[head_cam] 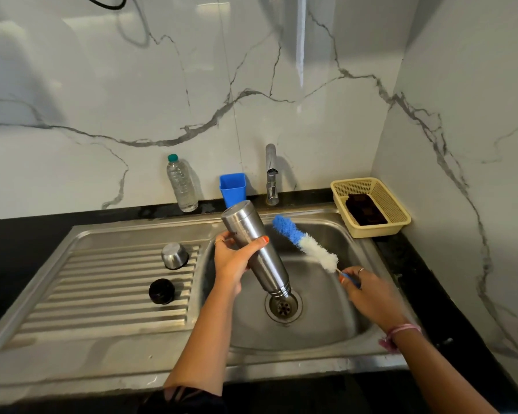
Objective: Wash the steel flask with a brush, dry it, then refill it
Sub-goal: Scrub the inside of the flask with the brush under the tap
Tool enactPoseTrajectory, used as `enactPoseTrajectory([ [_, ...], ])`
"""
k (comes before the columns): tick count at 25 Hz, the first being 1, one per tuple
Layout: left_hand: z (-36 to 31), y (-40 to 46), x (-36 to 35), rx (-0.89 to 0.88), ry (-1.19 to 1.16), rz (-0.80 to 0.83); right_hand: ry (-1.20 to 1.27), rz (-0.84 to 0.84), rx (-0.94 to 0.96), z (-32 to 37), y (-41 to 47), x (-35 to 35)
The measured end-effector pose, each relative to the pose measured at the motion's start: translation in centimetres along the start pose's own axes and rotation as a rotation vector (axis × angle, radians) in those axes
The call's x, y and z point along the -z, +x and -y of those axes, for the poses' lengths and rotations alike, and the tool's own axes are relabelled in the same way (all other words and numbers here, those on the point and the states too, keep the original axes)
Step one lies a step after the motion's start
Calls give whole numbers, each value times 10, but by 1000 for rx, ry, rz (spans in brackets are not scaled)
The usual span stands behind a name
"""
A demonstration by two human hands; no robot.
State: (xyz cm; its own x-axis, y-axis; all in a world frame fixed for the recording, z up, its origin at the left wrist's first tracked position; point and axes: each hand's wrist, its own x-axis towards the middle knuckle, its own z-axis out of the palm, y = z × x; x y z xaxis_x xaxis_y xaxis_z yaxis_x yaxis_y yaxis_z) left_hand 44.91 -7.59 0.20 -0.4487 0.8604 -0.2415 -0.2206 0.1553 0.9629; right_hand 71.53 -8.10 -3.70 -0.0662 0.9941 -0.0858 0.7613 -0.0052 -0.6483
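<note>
At frame centre the left hand (232, 261) grips the flask (256, 249), tilted mouth-down over the sink (320, 318) drain. To its right, the right hand (368, 291) pinches the brush (305, 243) handle — blue-and-white bristles pointing toward the upper left, apart from the flask. On the drainboard at left rest a steel cap (175, 255) and a black stopper (161, 291) — well apart from both hands.

The left hand (232, 258) grips the steel flask (256, 249) tilted, mouth down over the sink (311, 330) drain; the right hand (368, 294) holds a blue-and-white bottle brush (304, 243) beside it.
</note>
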Motion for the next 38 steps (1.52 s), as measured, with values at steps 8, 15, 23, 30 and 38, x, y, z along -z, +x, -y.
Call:
enactPoseTrajectory([
  [8,-11,-2,5,-39,48,-25,-64,7,-1,8,-2,-8],
  [15,-18,10,26,-22,64,25,-61,-4,-43,29,-4,-27],
  [23,-54,37,93,-29,-34,55,164,-78,-152,80,-16,-90],
  [30,-109,61,176,-68,-170,-28,299,-171,-267,126,-14,-146],
  [38,-116,97,259,-255,49,-178,343,-183,-328,154,-20,-178],
])
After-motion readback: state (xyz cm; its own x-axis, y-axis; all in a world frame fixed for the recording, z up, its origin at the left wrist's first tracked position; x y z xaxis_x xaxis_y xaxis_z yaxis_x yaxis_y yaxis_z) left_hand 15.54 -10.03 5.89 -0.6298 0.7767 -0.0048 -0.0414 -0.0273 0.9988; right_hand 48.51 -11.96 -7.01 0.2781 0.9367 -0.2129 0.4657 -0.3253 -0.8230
